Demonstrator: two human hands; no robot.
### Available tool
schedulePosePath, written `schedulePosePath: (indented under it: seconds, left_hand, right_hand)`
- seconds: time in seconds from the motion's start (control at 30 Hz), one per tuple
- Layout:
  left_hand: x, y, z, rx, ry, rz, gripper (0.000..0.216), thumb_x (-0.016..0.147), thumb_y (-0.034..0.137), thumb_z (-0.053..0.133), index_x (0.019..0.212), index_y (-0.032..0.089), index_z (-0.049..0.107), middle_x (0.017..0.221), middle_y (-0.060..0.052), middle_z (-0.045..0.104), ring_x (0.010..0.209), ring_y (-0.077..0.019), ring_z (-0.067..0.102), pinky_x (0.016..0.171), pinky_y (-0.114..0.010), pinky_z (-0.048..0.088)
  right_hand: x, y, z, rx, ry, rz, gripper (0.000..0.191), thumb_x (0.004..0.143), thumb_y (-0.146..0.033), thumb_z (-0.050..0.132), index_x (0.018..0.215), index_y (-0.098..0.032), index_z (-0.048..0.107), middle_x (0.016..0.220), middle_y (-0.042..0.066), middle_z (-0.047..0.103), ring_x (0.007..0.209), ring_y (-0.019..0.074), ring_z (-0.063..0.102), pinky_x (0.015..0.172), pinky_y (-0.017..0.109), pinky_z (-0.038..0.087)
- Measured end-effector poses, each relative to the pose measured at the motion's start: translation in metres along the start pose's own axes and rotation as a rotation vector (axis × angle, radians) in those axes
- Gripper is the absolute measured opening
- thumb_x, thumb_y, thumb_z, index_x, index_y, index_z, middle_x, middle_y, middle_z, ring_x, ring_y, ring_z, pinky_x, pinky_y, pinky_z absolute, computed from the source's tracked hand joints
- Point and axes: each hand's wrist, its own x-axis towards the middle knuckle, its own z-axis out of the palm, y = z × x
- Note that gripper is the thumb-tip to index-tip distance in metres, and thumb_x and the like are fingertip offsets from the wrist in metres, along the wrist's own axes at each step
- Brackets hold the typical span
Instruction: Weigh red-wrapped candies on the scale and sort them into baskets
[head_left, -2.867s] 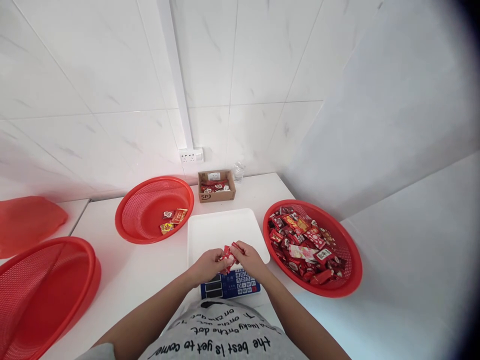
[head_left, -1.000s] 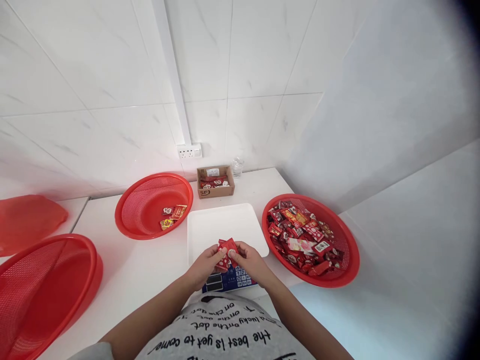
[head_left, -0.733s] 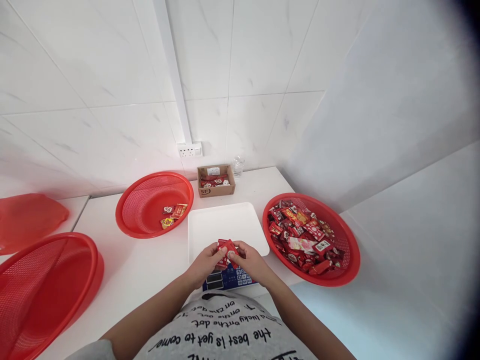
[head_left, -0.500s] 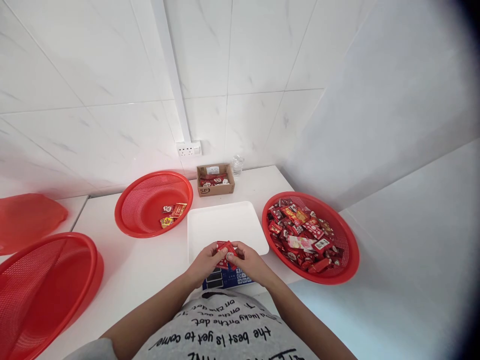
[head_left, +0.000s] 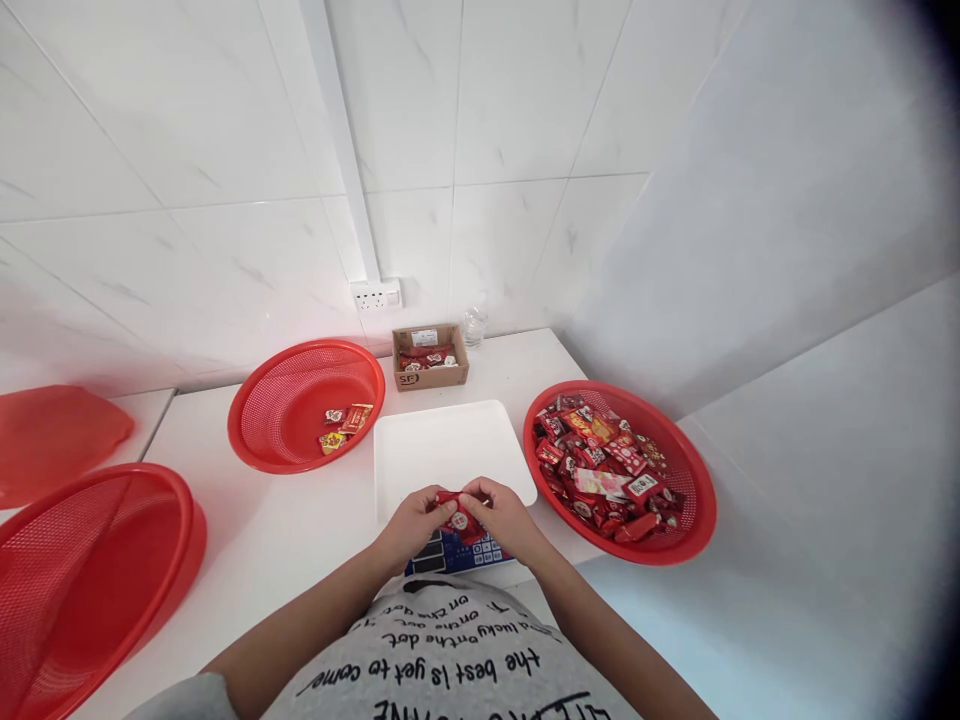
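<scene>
Both hands meet over the front of a white digital scale, pinching small red candy packets between them. My left hand is closed on the left side of the packets. From the right, my right hand grips their upper edge with thumb and fingers. One packet bears a round pale emblem; how many are held I cannot tell. Below the hands shows the scale's blue keypad. Close by on the right, a red basket holds a heap of wrapped candies, mostly red.
At the back left, a red basket holds several wrapped pieces. A cardboard box of red packets stands by the wall beside a clear plastic container. Another red basket and a red plastic bag lie left.
The packets have turned in my fingers, so the round emblem now shows lower and in the open. My right hand's fingers have shifted up to the packets' top edge.
</scene>
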Motion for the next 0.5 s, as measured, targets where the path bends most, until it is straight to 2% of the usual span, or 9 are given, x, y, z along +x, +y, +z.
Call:
schedulePosePath:
  seconds: [0.23,0.5]
  left_hand:
    - [-0.002,0.0004,0.0023,0.006,-0.022,-0.019,0.035,0.067,0.047,0.068,0.083,0.017,0.058,0.077,-0.002,0.063,0.075,-0.0172,0.059,0.07,-0.032,0.047]
    - [-0.0004,0.0021,0.0003,0.021,-0.004,-0.074,0.036,0.06,0.048,0.072,0.071,0.018,0.055,0.064,0.001,0.06,0.064,-0.0178,0.059,0.062,-0.034,0.048]
  right_hand:
    - [0.0002,-0.0003,0.0008,-0.021,0.002,0.012,0.016,0.075,-0.033,0.052,0.07,-0.019,0.058,0.068,-0.001,0.06,0.064,0.0124,0.052,0.059,0.025,0.042]
    - [-0.0024,0.001,0.0045,0.006,-0.001,0.058,0.015,0.072,-0.032,0.054,0.064,-0.02,0.054,0.06,-0.003,0.056,0.057,0.0117,0.049,0.054,0.024,0.04]
